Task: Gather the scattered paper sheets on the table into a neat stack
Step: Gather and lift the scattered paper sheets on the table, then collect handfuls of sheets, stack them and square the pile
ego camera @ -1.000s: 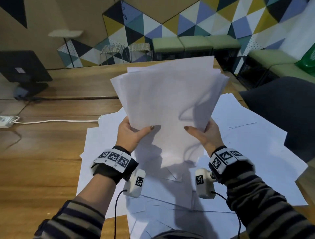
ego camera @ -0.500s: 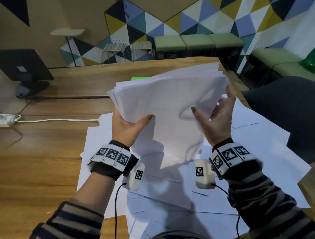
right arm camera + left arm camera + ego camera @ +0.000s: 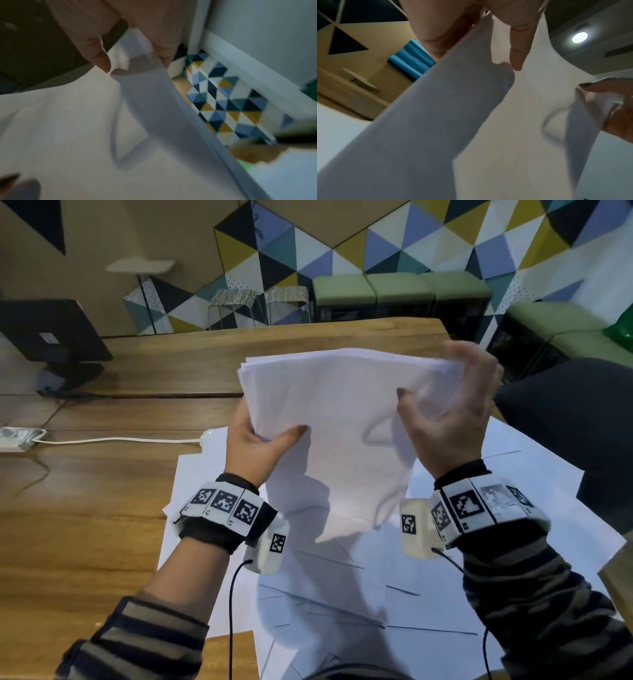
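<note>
Above the worktop (image 3: 102,542), two hands hold one bundle of paper sheets (image 3: 335,433) clear of the surface. Compared with half a second ago, the bundle's sheets are less fanned and its far edges sit closer together; the right hand (image 3: 448,419) has moved up from the bundle's side edge to its far right corner, while the left hand (image 3: 253,446) keeps the same place on the left edge. Left hand: thumb on top, fingers beneath, pinching the bundle. Right hand: fingers curled over the corner, thumb on the near face; motion blur hides the exact contact. The right wrist view shows its thumb (image 3: 101,59) and a finger on opposite faces of the paper.

Beneath the bundle, loose sheets (image 3: 462,559) lie overlapped on the worktop; their number cannot be counted. One dark monitor (image 3: 51,333) stands far left, one white cable (image 3: 116,440) crosses the wood, and one dark chair back (image 3: 582,433) rises at right. Three green cushioned seats (image 3: 397,289) and two wire stools (image 3: 260,299) stand beyond the far edge.
</note>
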### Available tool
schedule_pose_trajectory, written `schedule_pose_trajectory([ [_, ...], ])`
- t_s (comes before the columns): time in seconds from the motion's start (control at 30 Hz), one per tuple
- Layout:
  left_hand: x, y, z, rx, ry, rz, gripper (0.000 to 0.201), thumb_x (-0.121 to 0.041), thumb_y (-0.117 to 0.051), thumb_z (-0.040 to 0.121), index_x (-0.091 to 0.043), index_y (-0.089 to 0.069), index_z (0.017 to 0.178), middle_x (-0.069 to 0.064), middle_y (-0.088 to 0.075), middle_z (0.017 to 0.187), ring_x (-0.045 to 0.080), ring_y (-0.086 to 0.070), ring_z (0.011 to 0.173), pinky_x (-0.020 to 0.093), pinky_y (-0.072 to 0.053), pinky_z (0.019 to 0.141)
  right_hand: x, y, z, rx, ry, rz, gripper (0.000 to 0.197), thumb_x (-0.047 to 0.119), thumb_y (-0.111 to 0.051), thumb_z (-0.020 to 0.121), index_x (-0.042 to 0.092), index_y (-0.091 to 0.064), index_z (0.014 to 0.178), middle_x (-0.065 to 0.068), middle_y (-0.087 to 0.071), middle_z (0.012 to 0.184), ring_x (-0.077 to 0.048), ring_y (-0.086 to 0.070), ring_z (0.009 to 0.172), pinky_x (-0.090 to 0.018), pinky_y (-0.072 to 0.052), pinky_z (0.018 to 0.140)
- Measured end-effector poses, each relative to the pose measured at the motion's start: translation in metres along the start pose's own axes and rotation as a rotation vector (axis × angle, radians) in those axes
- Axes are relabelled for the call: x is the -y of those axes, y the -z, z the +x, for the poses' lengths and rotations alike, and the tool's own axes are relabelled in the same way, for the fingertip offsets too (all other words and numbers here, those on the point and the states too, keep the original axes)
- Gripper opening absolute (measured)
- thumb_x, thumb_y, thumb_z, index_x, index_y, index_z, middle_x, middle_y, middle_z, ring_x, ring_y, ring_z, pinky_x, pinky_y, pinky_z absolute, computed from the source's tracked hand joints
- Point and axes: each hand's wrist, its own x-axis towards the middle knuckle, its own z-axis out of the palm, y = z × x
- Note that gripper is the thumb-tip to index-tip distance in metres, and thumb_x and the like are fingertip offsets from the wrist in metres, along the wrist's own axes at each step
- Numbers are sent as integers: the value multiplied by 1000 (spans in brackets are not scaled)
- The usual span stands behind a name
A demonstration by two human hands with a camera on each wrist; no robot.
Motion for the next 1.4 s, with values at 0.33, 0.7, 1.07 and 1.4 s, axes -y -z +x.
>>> schedule_pose_trajectory([
  [0.33,46,-3,-25,22,264,158,13,-15,-72,78,-8,-66,87,9,-66,85,22,-61,80,30,-49,76,-44,-23,-67,421,-676,64,19,4,-66,79,9,-62,97,-4,-65,89,-18,-62,86,-41,-52,89],
  [0.7,50,1,-53,88,331,212,10,-7,-65,85,-16,-64,90,3,-66,87,16,-62,79,24,-52,71,-40,-24,-101,517,-763,71,11,11,-67,83,14,-59,90,-7,-63,94,-28,-63,96,-36,-51,90],
  [1.07,70,66,-62,173,616,138,49,-44,-72,72,-28,-50,113,-3,-63,100,12,-55,100,31,-42,90,-31,-27,-106,593,-940,169,15,6,-65,83,7,-61,98,-2,-64,83,-24,-61,89,-36,-48,90],
  [1.4,117,146,-82,-300,968,962,63,-40,-59,86,-10,-36,136,23,-36,138,39,-34,127,45,-30,104,-33,-43,-119,439,-1148,275,30,6,-65,85,8,-49,110,-3,-56,106,-16,-50,100,-29,-33,97],
])
